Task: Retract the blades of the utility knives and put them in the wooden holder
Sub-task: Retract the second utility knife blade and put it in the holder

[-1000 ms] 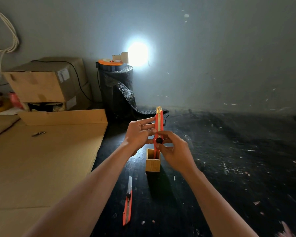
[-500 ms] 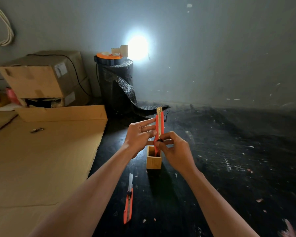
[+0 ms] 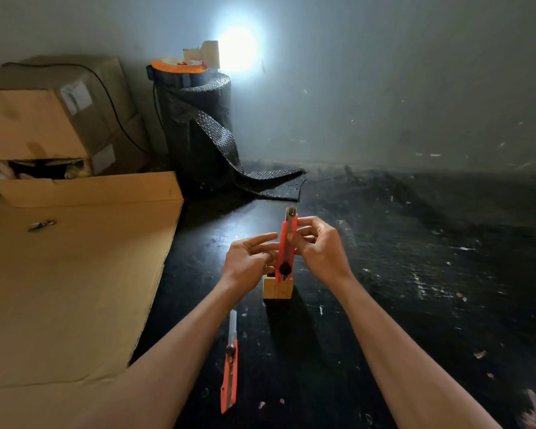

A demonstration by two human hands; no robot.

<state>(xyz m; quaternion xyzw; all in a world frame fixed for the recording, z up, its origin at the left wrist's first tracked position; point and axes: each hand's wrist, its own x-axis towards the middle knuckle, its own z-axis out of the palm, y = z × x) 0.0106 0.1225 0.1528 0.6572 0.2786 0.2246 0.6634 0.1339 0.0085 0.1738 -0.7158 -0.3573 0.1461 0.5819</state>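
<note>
An orange utility knife (image 3: 287, 246) stands upright with its lower end inside the small wooden holder (image 3: 277, 287) on the black table. Only a short metal tip shows at its top. My right hand (image 3: 321, 250) pinches the knife's upper part. My left hand (image 3: 249, 263) is just left of the knife, fingers spread, its fingertips close to the handle; I cannot tell if they touch it. A second orange utility knife (image 3: 229, 370) lies flat on the table nearer to me, its blade extended and pointing away.
A large flat cardboard sheet (image 3: 65, 274) covers the left side. Cardboard boxes (image 3: 53, 116) and a dark roll of bubble wrap (image 3: 198, 128) stand at the back, with a bright lamp on the roll. A small metal piece (image 3: 41, 225) lies on the cardboard.
My right hand has slid up from the knife's black slider to its upper part. The left hand's fingers have opened. The knife sits lower in the holder.
</note>
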